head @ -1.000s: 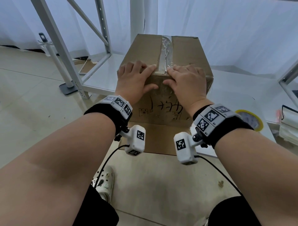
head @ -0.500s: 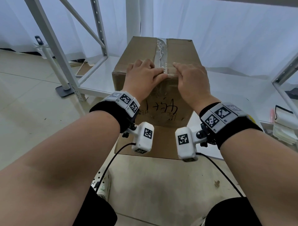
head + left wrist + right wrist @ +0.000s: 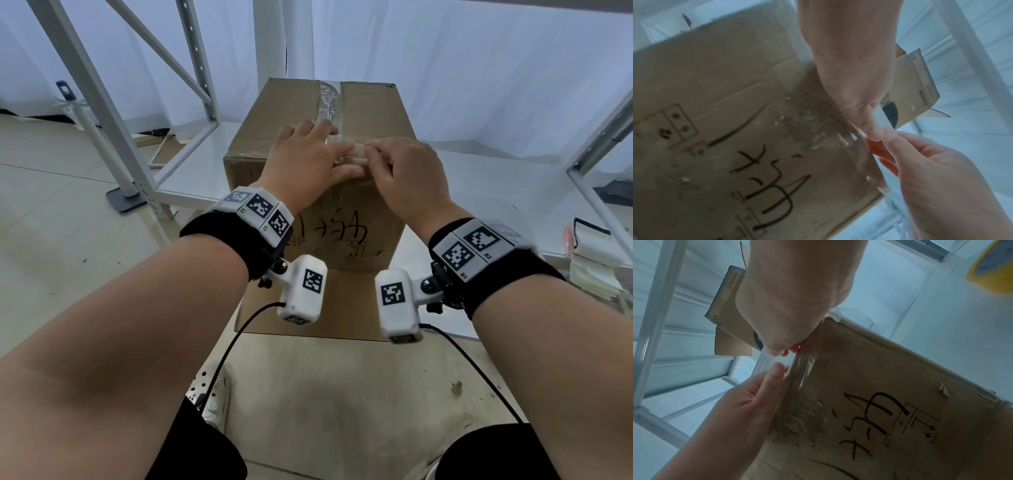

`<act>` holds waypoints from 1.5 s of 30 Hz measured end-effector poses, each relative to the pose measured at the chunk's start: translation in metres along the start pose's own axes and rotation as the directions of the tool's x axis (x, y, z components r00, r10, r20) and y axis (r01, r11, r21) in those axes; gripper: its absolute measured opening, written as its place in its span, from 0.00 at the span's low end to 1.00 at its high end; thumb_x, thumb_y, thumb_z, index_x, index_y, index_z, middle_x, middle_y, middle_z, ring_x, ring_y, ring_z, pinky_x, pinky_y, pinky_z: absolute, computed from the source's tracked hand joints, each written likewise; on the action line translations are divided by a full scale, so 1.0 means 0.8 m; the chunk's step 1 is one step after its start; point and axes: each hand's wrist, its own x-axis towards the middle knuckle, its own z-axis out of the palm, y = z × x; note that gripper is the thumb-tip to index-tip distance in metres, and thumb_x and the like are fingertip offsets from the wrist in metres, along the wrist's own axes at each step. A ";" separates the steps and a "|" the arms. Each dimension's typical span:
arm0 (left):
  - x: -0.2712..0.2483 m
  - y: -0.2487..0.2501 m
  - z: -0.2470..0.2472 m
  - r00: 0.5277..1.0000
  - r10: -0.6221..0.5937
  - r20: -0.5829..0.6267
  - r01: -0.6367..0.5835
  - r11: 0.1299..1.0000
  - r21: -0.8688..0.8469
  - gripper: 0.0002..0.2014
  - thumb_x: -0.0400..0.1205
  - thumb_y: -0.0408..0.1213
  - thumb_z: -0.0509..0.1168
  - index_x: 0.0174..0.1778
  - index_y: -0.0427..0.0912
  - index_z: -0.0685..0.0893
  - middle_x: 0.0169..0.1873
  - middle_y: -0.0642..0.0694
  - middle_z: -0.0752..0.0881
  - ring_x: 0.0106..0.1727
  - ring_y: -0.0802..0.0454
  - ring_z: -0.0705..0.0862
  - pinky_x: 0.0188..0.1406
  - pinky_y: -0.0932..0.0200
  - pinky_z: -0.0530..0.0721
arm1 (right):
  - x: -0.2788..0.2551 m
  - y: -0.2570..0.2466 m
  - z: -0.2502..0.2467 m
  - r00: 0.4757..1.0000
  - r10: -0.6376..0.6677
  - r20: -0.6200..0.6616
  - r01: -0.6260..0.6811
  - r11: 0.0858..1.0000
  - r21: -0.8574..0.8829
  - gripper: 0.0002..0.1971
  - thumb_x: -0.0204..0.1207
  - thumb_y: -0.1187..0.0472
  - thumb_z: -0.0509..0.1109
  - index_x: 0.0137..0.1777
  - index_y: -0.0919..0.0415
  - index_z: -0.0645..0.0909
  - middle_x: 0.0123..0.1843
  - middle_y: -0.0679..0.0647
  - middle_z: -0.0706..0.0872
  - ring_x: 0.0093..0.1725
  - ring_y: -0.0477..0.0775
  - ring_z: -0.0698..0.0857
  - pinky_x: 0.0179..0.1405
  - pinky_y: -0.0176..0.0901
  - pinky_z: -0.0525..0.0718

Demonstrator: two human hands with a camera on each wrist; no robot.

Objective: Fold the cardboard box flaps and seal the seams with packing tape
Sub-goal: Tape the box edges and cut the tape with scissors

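A brown cardboard box (image 3: pixel 373 113) stands closed on a low white platform, with a strip of clear tape (image 3: pixel 330 99) along its top seam. My left hand (image 3: pixel 318 150) lies flat across the top front edge over the tape. Its fingers are straight and its thumb (image 3: pixel 872 131) presses the tape on the front face. My right hand (image 3: pixel 387 157) meets it from the right with curled fingers. Its thumb and fingers pinch the tape (image 3: pixel 797 369) over the box's (image 3: pixel 890 369) front edge. The front face (image 3: pixel 715 84) bears black handwriting.
A white metal rack frame (image 3: pixel 102 113) stands to the left on the platform (image 3: pixel 191 171). Flat cardboard (image 3: pixel 342 308) lies under the box. A yellow tape roll (image 3: pixel 992 269) sits to the right. Stacked papers (image 3: pixel 596 267) lie at far right, and my shoe (image 3: pixel 212 394) below.
My left hand slid right along the front edge onto the tape. My right hand went from flat on the box top to curled fingers at the tape's front end.
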 end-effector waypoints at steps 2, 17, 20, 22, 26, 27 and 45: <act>0.008 0.012 0.000 1.000 0.001 0.001 -0.001 1.000 -0.028 0.32 0.79 0.65 0.44 0.70 0.52 0.78 0.66 0.44 0.77 0.68 0.43 0.73 0.67 0.44 0.69 | -0.001 0.004 -0.006 0.997 0.050 -0.057 -0.048 0.998 0.031 0.16 0.85 0.56 0.59 0.61 0.62 0.85 0.56 0.57 0.89 0.56 0.57 0.83 0.58 0.48 0.76; -0.002 0.023 0.018 1.000 -0.017 0.001 0.017 0.999 0.039 0.33 0.79 0.65 0.54 0.77 0.51 0.68 0.67 0.43 0.74 0.69 0.41 0.71 0.70 0.43 0.65 | -0.028 0.044 -0.032 0.923 0.373 -0.091 -0.349 0.914 0.205 0.15 0.85 0.59 0.58 0.65 0.62 0.81 0.61 0.54 0.86 0.54 0.45 0.81 0.56 0.30 0.73; 0.004 0.030 0.017 0.998 -0.064 -0.029 0.062 0.996 -0.057 0.30 0.82 0.64 0.47 0.74 0.51 0.73 0.67 0.43 0.75 0.70 0.41 0.71 0.70 0.43 0.65 | -0.028 0.044 -0.031 0.911 0.408 -0.067 -0.385 0.896 0.223 0.16 0.86 0.58 0.57 0.66 0.62 0.80 0.62 0.52 0.85 0.57 0.46 0.81 0.58 0.32 0.74; 0.008 0.036 0.020 0.998 -0.058 -0.039 0.054 0.995 -0.079 0.29 0.83 0.63 0.48 0.74 0.52 0.73 0.67 0.45 0.75 0.70 0.43 0.70 0.70 0.45 0.64 | -0.026 0.046 -0.030 0.892 0.447 -0.062 -0.419 0.872 0.254 0.15 0.86 0.57 0.56 0.65 0.61 0.80 0.58 0.49 0.84 0.55 0.44 0.78 0.57 0.32 0.73; 0.004 0.040 0.037 0.996 -0.024 -0.089 0.023 1.000 -0.014 0.30 0.81 0.63 0.53 0.76 0.51 0.69 0.68 0.48 0.75 0.69 0.43 0.72 0.69 0.47 0.63 | -0.026 0.052 -0.034 0.839 0.542 -0.053 -0.477 0.779 0.406 0.10 0.85 0.53 0.56 0.51 0.55 0.78 0.44 0.39 0.78 0.45 0.38 0.75 0.50 0.32 0.70; 0.001 0.039 0.040 0.995 -0.018 -0.097 0.018 1.000 -0.002 0.31 0.80 0.63 0.55 0.76 0.50 0.69 0.69 0.49 0.75 0.70 0.43 0.71 0.69 0.47 0.63 | -0.029 0.054 -0.036 0.838 0.543 -0.043 -0.474 0.766 0.433 0.11 0.85 0.50 0.57 0.52 0.55 0.77 0.44 0.39 0.78 0.45 0.37 0.76 0.48 0.31 0.71; 0.041 0.063 0.018 0.985 0.160 0.057 -0.147 0.971 -0.187 0.25 0.85 0.54 0.54 0.79 0.55 0.66 0.79 0.54 0.67 0.79 0.51 0.66 0.74 0.48 0.67 | -0.073 0.063 -0.013 0.893 0.414 0.178 -0.405 0.910 -0.084 0.15 0.81 0.55 0.64 0.60 0.62 0.86 0.57 0.59 0.88 0.59 0.61 0.83 0.59 0.50 0.80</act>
